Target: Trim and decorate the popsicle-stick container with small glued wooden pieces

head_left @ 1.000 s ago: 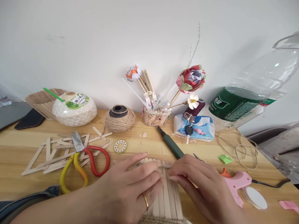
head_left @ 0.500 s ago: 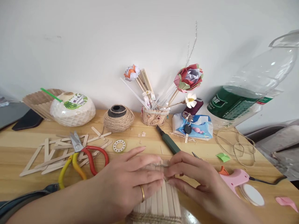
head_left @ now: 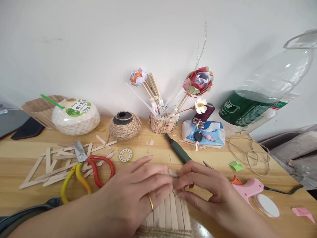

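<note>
A panel of pale craft sticks (head_left: 166, 211) lies at the bottom centre, its sticks side by side. Twine (head_left: 161, 231) crosses its near part in a band, and a short stretch of twine (head_left: 174, 175) shows at the far end between my hands. My left hand (head_left: 146, 190), with a gold ring, is laid over the panel's left side and grips it; its thumb is hidden. At the far right corner my right hand (head_left: 200, 185) is closed in a pinch, fingertips on the twine's end. The exact grip of the fingertips is partly hidden.
Red-and-yellow-handled scissors (head_left: 85, 162) lie over loose craft sticks (head_left: 47, 172) at left. Behind stand a twine spool (head_left: 125, 127) and a flower holder (head_left: 163, 124). A green-handled cutter (head_left: 179, 150) lies ahead; a pink glue gun (head_left: 250, 188) and large bottle (head_left: 247, 105) are at right.
The view has shifted slightly. My hands keep almost the same place on the panel, with the left fingers drawn a little leftward, so more of the panel's far end shows.
</note>
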`<state>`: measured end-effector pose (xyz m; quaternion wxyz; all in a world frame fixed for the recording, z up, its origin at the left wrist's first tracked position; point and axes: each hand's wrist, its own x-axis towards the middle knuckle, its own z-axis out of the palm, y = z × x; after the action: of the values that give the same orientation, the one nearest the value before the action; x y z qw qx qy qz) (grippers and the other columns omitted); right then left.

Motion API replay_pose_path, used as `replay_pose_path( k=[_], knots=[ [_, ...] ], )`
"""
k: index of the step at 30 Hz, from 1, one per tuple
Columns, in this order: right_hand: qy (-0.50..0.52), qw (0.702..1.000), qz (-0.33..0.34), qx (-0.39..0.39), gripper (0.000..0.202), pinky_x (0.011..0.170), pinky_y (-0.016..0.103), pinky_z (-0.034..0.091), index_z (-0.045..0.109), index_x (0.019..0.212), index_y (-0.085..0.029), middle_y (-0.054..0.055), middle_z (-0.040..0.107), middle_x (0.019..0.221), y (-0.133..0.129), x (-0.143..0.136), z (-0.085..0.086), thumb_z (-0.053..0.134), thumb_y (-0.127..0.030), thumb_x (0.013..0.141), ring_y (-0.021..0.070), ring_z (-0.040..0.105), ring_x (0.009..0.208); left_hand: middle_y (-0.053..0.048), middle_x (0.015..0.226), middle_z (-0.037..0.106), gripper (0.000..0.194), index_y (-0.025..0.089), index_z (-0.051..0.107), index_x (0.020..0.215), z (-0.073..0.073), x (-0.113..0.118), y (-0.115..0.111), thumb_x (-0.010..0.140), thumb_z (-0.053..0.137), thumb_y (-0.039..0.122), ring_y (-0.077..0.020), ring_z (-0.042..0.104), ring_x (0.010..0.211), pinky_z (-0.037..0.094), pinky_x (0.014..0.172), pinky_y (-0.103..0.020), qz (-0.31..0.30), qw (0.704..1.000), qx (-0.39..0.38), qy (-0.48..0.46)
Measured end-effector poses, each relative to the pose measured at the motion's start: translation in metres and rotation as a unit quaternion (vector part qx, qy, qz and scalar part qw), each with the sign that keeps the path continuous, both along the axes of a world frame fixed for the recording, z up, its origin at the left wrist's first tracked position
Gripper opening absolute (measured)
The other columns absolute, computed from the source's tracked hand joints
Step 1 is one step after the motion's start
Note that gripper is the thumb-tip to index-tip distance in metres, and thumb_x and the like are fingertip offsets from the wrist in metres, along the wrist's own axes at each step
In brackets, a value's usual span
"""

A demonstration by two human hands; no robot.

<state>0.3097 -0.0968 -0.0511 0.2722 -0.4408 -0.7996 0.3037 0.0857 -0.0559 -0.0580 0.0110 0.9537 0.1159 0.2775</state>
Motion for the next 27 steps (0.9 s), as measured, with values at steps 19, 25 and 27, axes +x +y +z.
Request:
replay_pose_path(
  k=[19, 25, 27],
  knots=[
    [0.004, 1.0, -0.015, 0.011, 0.008, 0.07, 0.02, 0.049, 0.063, 0.088, -0.023, -0.001, 0.059, 0.088, 0.0008, -0.0035, -0.0016, 0.055, -0.019, 0.088, 0.0088, 0.06, 0.079, -0.003, 0.111, 0.067, 0.033, 0.012, 0.062, 0.112, -0.0013, -0.0035, 0.005, 0.098, 0.032, 0.014, -0.0175, 0.049, 0.114, 0.014, 0.114, -0.035, -0.004, 0.999, 0.006, 0.044],
    [0.0, 1.0, -0.009, 0.019, 0.01, 0.068, 0.02, 0.048, 0.064, 0.089, -0.024, -0.001, 0.059, 0.088, 0.0006, -0.0013, -0.0008, 0.055, -0.019, 0.088, 0.0088, 0.06, 0.078, 0.0, 0.123, 0.063, 0.031, 0.014, 0.057, 0.118, 0.0053, -0.0075, 0.0094, 0.097, 0.034, 0.015, -0.0164, 0.043, 0.124, 0.018, 0.114, -0.036, -0.033, 0.995, -0.018, 0.093],
    [0.0, 1.0, -0.006, 0.016, 0.01, 0.069, 0.02, 0.048, 0.064, 0.09, -0.024, -0.001, 0.059, 0.089, 0.0004, -0.0006, -0.0001, 0.055, -0.019, 0.088, 0.0088, 0.06, 0.079, 0.001, 0.12, 0.065, 0.031, 0.015, 0.058, 0.117, 0.0067, -0.0081, 0.0087, 0.098, 0.034, 0.016, -0.0158, 0.046, 0.121, 0.014, 0.115, -0.036, -0.026, 0.996, -0.001, 0.085]
  ],
)
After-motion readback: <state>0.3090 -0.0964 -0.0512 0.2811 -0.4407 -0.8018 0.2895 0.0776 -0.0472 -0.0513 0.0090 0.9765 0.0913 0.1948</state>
